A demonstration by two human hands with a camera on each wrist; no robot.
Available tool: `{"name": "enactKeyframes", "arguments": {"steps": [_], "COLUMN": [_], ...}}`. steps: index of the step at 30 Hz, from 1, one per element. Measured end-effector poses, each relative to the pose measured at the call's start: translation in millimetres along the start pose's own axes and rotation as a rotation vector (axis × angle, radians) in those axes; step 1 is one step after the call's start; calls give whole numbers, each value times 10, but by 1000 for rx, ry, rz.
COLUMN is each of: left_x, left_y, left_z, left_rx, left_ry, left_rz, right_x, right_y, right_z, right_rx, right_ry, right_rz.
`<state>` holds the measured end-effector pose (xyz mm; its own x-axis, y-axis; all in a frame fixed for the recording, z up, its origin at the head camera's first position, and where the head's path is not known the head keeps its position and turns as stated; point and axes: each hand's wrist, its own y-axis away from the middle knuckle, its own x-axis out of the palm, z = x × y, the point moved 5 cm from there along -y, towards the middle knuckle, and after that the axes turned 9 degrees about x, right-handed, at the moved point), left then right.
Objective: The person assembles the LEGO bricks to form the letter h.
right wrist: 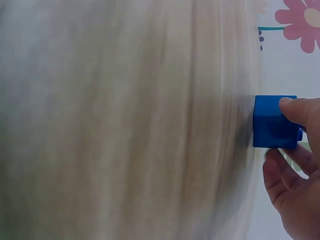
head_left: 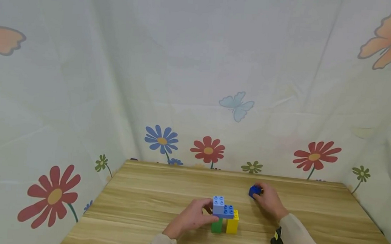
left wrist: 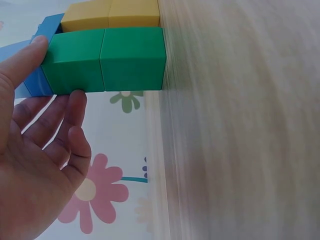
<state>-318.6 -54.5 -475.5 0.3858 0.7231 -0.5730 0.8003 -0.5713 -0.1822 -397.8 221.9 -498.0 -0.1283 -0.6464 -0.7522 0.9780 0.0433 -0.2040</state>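
Note:
In the head view a small toy building-block structure stands on the table. A green stack (head_left: 217, 226) and a yellow stack (head_left: 232, 226) hold up a flat blue block (head_left: 228, 214), with a light blue block (head_left: 218, 206) on top at the left. Each stack shows two blocks in the left wrist view, the green blocks (left wrist: 102, 60) in front of the yellow ones (left wrist: 110, 15). My left hand (head_left: 193, 216) holds the structure from the left, thumb near the flat block. Farther back, my right hand (head_left: 271, 201) pinches a dark blue block (head_left: 254, 192), seen low by the tabletop in the right wrist view.
The wood-grain table (head_left: 156, 195) reaches back to a white cloth (head_left: 199, 62) printed with flowers and butterflies, which also hangs at both sides. A small black object (head_left: 277, 242) shows beside the right sleeve (head_left: 301, 237).

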Motion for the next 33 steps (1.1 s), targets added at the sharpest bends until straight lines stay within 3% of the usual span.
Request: {"name": "enactKeyframes", "arguments": {"steps": [15, 33], "left_x": [-10, 4], "left_y": [0, -13], "left_z": [-6, -32], "left_rx": [-10, 32], "left_ry": [-3, -6], "left_rz": [-10, 1], "right_x": [-18, -295], "right_y": [166, 504], "right_z": [259, 874], "right_rx": [-59, -261], "right_ry": [22, 42], "right_rz": [54, 98]}}
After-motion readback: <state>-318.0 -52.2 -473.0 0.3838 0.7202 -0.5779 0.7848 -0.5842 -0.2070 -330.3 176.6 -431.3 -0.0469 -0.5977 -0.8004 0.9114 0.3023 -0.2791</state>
